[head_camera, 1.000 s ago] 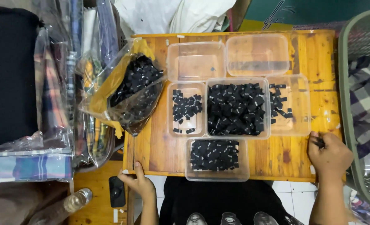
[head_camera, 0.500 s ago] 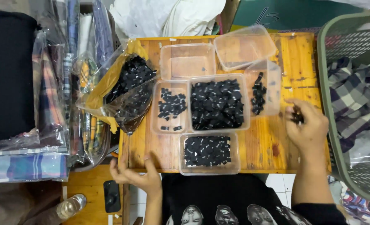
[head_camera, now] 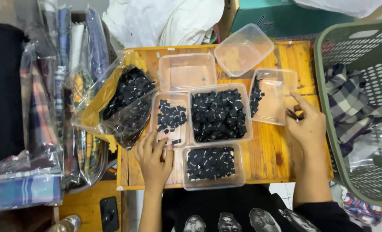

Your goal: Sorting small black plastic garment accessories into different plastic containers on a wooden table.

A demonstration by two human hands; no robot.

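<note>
My left hand (head_camera: 153, 155) rests flat on the wooden table (head_camera: 266, 154), fingers spread at the front edge of a clear tray (head_camera: 161, 136) with a few small black pieces. My right hand (head_camera: 305, 122) pinches a few black pieces and touches a tilted clear tray (head_camera: 275, 99) whose black pieces have slid to its left side. Between the hands sit a large clear tray (head_camera: 219, 114) heaped with black pieces and a smaller full tray (head_camera: 211, 165) at the front.
Two empty clear trays (head_camera: 186, 71) (head_camera: 242, 48) lie at the back. A plastic bag (head_camera: 126, 103) of black pieces lies on the left. A green laundry basket (head_camera: 356, 116) with plaid cloth stands to the right. Bagged fabrics are stacked at the left. A phone (head_camera: 110, 212) lies below.
My left hand has moved up onto the table to the small tray. My right hand has moved up and left and tipped the right tray, sliding its pieces to the left side.
</note>
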